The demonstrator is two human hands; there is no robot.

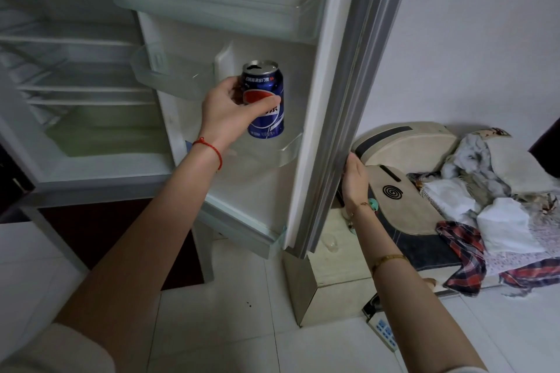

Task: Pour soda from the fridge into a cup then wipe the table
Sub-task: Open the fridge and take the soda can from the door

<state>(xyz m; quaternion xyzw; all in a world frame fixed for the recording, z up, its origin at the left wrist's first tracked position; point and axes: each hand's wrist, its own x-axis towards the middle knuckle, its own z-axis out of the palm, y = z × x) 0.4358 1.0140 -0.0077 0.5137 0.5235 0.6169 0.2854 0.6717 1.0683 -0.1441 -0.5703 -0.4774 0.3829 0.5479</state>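
A blue soda can (266, 91) with an opened top is upright in front of the fridge door's inner side, just above a clear door shelf (288, 145). My left hand (230, 109) is wrapped around the can from the left, thumb across its label. My right hand (353, 179) grips the outer edge of the open fridge door (342, 100), fingers hidden behind the edge. No cup or table shows in this view.
The fridge interior (78, 85) at left holds bare wire shelves. More clear door shelves (212, 6) sit above. A low bench (339, 266) with cushions and a pile of cloths (485, 197) stands right of the door. White tiled floor (227, 327) lies below.
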